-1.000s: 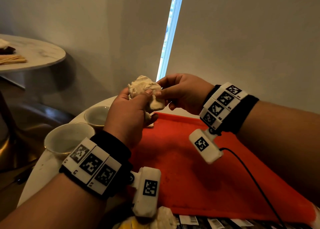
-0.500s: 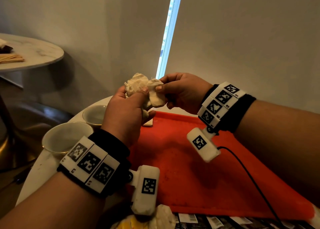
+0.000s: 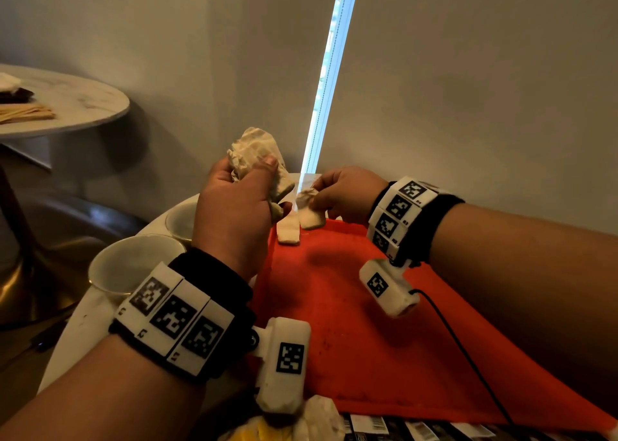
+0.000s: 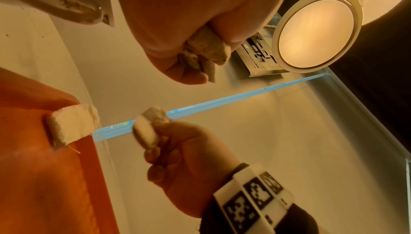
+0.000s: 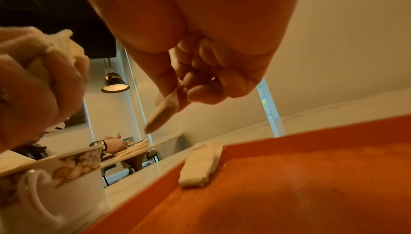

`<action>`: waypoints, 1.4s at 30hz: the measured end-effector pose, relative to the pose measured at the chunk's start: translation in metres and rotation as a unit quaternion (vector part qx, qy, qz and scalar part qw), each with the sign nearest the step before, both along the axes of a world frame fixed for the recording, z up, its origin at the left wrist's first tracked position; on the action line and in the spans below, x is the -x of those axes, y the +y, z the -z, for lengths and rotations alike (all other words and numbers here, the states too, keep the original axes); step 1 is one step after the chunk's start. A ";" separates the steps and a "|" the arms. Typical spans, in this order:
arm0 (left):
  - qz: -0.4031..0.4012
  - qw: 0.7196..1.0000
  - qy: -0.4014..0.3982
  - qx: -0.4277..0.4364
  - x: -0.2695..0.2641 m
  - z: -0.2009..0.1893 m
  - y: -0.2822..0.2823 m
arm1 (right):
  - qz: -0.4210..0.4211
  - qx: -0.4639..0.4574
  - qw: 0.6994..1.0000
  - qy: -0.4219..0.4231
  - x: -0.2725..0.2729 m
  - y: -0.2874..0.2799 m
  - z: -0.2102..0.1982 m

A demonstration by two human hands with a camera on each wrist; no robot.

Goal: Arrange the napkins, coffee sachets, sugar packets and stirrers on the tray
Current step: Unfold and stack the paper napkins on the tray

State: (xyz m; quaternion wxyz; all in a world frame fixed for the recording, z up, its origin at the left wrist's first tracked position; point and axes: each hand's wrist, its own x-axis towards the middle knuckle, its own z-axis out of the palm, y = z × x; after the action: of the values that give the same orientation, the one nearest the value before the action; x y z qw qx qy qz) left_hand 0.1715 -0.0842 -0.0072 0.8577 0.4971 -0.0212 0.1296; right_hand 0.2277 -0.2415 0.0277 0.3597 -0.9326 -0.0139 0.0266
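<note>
An orange-red tray (image 3: 368, 323) lies on the round table. One folded white napkin (image 3: 288, 231) (image 5: 201, 165) (image 4: 68, 127) rests at the tray's far left corner. My left hand (image 3: 240, 200) grips a bunch of crumpled white napkins (image 3: 255, 153) (image 4: 204, 49) above that corner. My right hand (image 3: 337, 193) pinches another folded napkin (image 3: 309, 211) (image 4: 145, 132) (image 5: 162, 113) just above the tray, right of the lying one.
Two white cups (image 3: 133, 263) (image 3: 180, 220) stand on the table left of the tray; one shows a floral rim (image 5: 73, 167). Sachets with barcodes (image 3: 401, 427) and crumpled paper (image 3: 317, 420) lie at the tray's near edge. A second table (image 3: 67, 106) stands far left. A cable (image 3: 468, 357) crosses the tray.
My right hand pulled one folded napkin off the bunch and lowered it toward the tray's far corner. The left hand stayed raised with the bunch.
</note>
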 end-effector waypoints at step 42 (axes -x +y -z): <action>0.031 0.998 0.008 0.047 0.005 -0.005 -0.002 | -0.089 0.142 0.986 -0.026 0.010 -0.002 0.011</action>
State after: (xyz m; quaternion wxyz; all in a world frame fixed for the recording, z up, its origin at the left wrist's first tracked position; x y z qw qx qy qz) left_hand 0.1662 -0.0860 -0.0021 0.8841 0.4560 -0.0237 0.0996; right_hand 0.2177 -0.2436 0.0167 0.2195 -0.9695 -0.1025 0.0362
